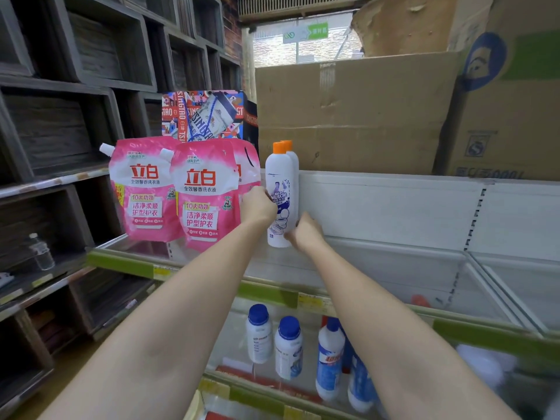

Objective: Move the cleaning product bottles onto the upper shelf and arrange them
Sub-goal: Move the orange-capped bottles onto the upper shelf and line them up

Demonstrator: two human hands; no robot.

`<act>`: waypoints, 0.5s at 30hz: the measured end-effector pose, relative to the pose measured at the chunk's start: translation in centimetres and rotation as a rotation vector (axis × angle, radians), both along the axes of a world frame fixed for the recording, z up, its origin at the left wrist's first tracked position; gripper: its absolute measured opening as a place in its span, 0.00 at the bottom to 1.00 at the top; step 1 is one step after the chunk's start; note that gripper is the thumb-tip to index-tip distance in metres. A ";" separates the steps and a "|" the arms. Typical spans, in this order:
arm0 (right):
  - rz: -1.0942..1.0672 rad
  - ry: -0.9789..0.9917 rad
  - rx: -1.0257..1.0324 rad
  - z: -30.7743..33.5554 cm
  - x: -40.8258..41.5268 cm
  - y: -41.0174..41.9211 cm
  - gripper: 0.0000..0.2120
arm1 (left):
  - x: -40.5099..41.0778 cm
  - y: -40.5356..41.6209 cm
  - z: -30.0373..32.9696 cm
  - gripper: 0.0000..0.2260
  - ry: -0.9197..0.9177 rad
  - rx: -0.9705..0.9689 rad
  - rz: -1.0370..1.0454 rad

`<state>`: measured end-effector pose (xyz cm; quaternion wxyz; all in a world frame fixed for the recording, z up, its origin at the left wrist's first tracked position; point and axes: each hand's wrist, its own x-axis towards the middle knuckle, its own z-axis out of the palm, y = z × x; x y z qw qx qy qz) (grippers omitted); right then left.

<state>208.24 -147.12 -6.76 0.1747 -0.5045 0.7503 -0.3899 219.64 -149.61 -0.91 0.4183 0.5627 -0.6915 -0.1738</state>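
A white cleaner bottle with an orange cap [280,189] stands upright on the upper shelf [378,268]. A second orange-capped bottle [293,159] stands right behind it, mostly hidden. My left hand [257,207] grips the front bottle's left side at mid height. My right hand [304,231] holds its lower right side near the base. On the shelf below stand several white bottles with blue caps [288,347].
Pink detergent pouches [200,195] stand on the upper shelf just left of the bottles. Large cardboard boxes [357,113] sit on top of the unit. The shelf right of the bottles is bare white. Dark wooden cubbies [60,140] line the left wall.
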 end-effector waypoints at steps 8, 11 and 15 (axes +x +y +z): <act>0.012 0.091 0.014 0.7 -3.3 8.5 0.10 | -0.9 6.2 -1.3 0.08 -0.163 -0.040 -0.211; -0.057 0.130 0.006 1.0 -5.3 13.1 0.15 | -2.5 9.5 -1.6 0.09 -0.182 -0.041 -0.312; -0.182 0.173 0.034 1.3 -9.0 19.8 0.14 | -6.0 14.3 -2.1 0.06 -0.242 -0.032 -0.475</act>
